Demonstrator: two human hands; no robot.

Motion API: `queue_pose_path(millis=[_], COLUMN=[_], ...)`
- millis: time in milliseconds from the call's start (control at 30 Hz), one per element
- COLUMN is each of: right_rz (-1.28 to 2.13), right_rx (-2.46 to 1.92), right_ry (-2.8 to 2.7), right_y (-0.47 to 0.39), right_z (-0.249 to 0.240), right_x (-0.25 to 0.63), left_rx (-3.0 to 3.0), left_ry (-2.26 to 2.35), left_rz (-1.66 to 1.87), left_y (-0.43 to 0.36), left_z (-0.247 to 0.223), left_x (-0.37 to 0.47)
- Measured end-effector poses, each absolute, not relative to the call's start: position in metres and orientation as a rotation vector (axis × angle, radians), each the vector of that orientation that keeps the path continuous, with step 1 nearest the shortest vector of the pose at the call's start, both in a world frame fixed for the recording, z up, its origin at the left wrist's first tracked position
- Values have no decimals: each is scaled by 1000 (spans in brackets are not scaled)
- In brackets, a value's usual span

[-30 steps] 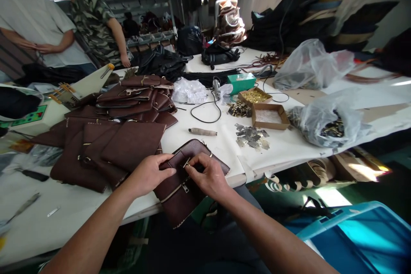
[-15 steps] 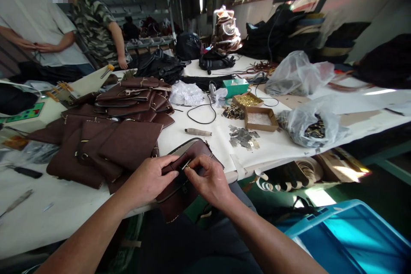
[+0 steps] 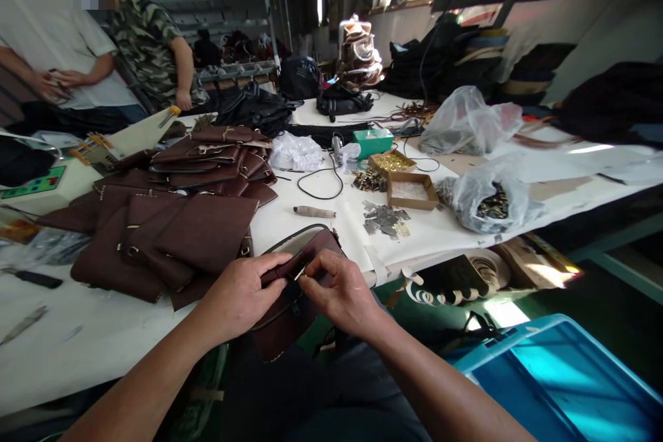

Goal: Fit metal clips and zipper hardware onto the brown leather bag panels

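A dark brown leather bag (image 3: 273, 341) rests tilted against the table edge above my lap, its pale lining showing at the upper opening. My left hand (image 3: 242, 295) grips the bag's left side, thumb and fingers closed on the leather. Between the thumb and index finger of my right hand (image 3: 339, 290) is a small shiny metal piece (image 3: 299, 274), held at the bag's front close to my left fingertips. My fingers partly hide the piece, and its exact kind is unclear. A small dark fitting sits on the leather just below.
Brown leather bags (image 3: 207, 228) are heaped on the left. Flat metal plates (image 3: 386, 221), a cardboard tray (image 3: 413, 191) and a plastic bag of metal fittings (image 3: 492, 200) lie to the right. A handled tool (image 3: 314, 212) lies ahead. A blue crate (image 3: 562, 331) stands low right. Two people stand far left.
The metal piece has changed angle in my right fingers, still against the bag. The bag's upper opening shows a little wider. My view has shifted slightly.
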State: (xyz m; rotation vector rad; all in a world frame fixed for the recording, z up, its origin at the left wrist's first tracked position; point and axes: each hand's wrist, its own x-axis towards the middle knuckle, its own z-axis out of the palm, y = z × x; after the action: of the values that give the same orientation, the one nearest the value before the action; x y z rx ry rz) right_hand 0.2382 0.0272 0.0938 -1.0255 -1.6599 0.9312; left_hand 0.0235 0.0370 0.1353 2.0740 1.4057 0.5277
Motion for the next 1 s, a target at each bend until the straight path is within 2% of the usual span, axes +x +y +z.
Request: queue_pose_path(millis=[400,800,1000], right_rz=[931,1001,947], right_rx=[-1022,-1051,-980], right_ry=[-1529,-1604,-1845], right_y=[14,12,16], right_z=[88,100,110], right_x=[238,242,254], left_rx=[1800,2083,2162], left_ry=[1308,1417,1365], left_rz=[602,592,557], left_y=[31,19,16], left_z=[133,143,144], left_x=[22,34,33])
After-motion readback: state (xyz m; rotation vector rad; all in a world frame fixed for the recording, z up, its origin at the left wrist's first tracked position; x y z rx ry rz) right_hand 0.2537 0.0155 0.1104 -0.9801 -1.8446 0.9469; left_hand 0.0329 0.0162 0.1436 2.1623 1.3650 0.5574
